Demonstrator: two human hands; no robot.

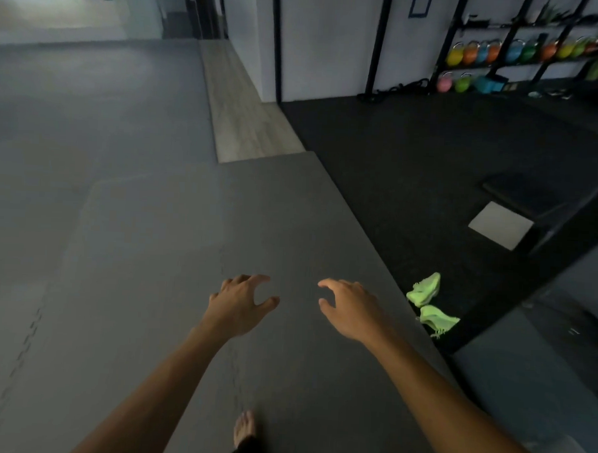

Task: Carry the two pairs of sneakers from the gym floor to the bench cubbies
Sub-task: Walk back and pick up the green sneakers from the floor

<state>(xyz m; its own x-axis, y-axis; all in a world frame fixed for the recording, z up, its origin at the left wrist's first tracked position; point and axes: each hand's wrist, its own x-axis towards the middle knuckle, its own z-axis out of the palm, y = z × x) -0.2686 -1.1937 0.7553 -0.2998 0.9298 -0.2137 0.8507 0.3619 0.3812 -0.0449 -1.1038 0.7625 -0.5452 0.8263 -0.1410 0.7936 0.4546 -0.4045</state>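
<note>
A pair of neon green sneakers point(430, 304) lies on the black rubber floor, right at the edge of the grey mat point(152, 254). One shoe sits behind the other. My left hand point(241, 304) and my right hand point(350, 309) are stretched out in front of me above the grey mat, fingers spread and curled, holding nothing. My right hand is a short way left of the sneakers and does not touch them. No second pair and no bench cubbies are in view.
A black rack point(524, 54) with coloured kettlebells stands at the back right wall. A dark bench frame with a pale square plate point(500, 225) sits on the black floor at right. A wooden strip point(240, 121) runs toward a doorway. My bare foot point(245, 429) is below.
</note>
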